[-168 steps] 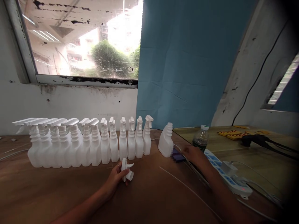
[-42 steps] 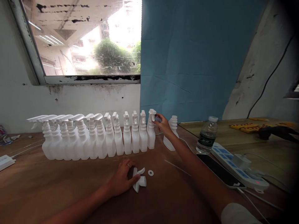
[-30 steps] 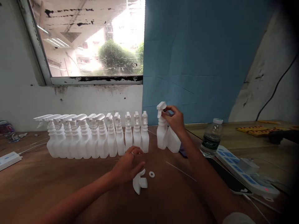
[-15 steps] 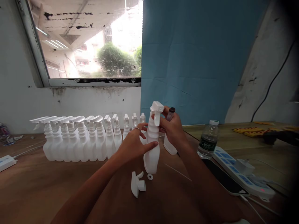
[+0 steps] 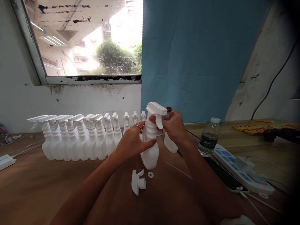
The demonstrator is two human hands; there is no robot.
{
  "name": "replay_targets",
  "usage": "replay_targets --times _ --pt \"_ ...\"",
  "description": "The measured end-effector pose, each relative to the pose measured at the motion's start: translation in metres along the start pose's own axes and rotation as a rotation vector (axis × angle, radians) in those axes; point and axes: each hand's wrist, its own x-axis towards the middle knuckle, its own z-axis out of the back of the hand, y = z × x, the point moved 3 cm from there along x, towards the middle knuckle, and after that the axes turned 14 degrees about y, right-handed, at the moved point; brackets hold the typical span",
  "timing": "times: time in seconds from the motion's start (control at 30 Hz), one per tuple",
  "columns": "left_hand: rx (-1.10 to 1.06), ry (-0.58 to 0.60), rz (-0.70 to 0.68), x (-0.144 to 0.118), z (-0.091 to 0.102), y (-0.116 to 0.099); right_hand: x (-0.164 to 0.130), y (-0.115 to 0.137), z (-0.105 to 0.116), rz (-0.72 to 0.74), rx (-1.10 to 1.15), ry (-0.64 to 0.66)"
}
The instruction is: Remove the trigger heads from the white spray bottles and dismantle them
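Observation:
I hold a white spray bottle (image 5: 150, 153) just above the wooden table (image 5: 47, 187). My left hand (image 5: 132, 142) wraps its ribbed neck. My right hand (image 5: 174, 126) grips its white trigger head (image 5: 156, 109) and also pinches a small dark-capped vial (image 5: 168, 113). A loose trigger head (image 5: 137, 184) and a small white washer ring (image 5: 150, 174) lie on the table below the bottle. A bottle without a head (image 5: 170, 143) stands behind my right hand.
A long row of white spray bottles (image 5: 77, 137) stands along the wall on the left. To the right are a water bottle (image 5: 208, 140), a phone (image 5: 226, 176), a power strip (image 5: 243, 175) and thin white cables. A second strip (image 5: 6, 161) lies far left.
My right hand took the end bottle out of the row and brought it toward me. My left hand left the loose trigger head on the table and closed on the bottle's neck.

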Motion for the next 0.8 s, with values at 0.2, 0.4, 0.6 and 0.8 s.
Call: replay_targets --times 0.2,0.4,0.6,0.8 --pt "-0.020 0.077 -0.062 -0.001 -0.002 -0.008 0.002 -0.006 0.004 0.005 0.112 0.175" --pt "0.034 0.030 -0.045 0.000 0.000 -0.003 0.002 -0.003 0.004 0.021 0.005 0.162" --pt "0.009 0.071 -0.020 -0.003 0.004 -0.008 -0.004 0.001 0.005 -0.014 -0.028 0.137" --pt "0.013 0.114 -0.023 -0.005 0.009 -0.013 -0.009 -0.001 0.020 -0.027 -0.051 0.267"
